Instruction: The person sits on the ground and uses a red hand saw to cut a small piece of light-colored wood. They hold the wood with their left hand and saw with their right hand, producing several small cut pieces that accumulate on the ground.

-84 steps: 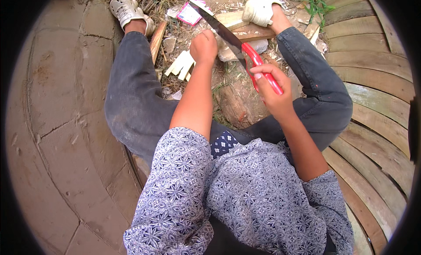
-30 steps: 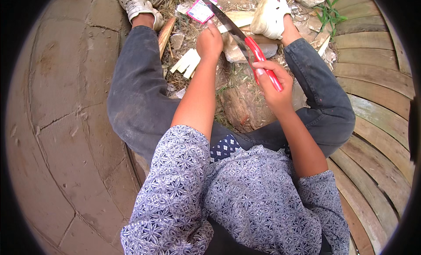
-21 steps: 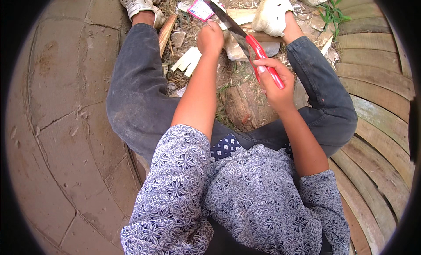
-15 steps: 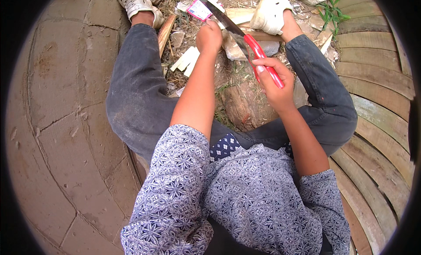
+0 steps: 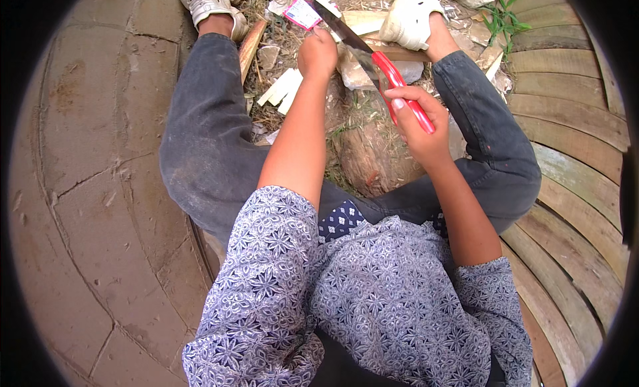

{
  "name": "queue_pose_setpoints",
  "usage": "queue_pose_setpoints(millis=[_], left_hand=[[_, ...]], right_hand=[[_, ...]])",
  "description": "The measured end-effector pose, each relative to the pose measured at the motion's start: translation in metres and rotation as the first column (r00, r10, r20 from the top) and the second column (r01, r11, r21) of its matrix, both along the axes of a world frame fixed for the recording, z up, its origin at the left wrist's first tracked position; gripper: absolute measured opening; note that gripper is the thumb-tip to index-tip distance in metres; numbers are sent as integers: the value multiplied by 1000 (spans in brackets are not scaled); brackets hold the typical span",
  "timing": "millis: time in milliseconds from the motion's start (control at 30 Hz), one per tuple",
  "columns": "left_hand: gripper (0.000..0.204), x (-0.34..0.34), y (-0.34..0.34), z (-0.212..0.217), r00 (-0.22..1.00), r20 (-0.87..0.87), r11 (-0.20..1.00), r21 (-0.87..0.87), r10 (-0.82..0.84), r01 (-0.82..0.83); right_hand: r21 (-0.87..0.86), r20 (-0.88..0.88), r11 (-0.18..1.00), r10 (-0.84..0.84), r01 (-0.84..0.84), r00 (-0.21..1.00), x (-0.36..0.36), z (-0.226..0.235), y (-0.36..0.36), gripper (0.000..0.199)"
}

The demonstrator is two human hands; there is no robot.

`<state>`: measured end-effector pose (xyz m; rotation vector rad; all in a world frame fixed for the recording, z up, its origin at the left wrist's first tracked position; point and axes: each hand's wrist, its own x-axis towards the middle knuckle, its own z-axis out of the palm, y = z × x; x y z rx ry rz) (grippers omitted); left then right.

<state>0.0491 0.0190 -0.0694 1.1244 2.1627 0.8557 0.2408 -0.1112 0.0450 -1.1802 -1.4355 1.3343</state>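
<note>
Your right hand point(image 5: 421, 139) has its fingers clamped round the red-handled handsaw point(image 5: 386, 67), its blade point(image 5: 341, 30) slanting far and left beside your left hand point(image 5: 317, 55), whose curled fingers may grip something; I cannot tell. This looks like sawing; the next stroke calls for steady guidance

left hand point(image 5: 317, 55) hiding its palm (grip unclear), left shoe point(image 5: 205, 7) cropped above
</note>
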Motion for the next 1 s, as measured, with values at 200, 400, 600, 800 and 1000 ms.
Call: queue_pose_setpoints(millis=[200,400,600,800,1000], left_hand=[[63,0,-1,-2,1000,26,1000,12,-6,6],[63,0,-1,1,1000,16,1000,5,14,-14],[64,2,-3,6,1000,-14,1000,-16,-3,3],[63,-5,0,0,993,-114,999,-39,-27,23],[62,-5,2,1,999,-36,1000,0,-14,14]], right_hand=[[153,125,988,-2,-17,992,-9,5,-4,14],[144,186,989,-17,-10,982,9,11,-43,13],[-22,161,999,-30,34,986,28,31,-69,14],[41,98,997,55,-59,994,3,41,-58,14],[-6,156,998,-56,57,986,35,24,-78,12]])
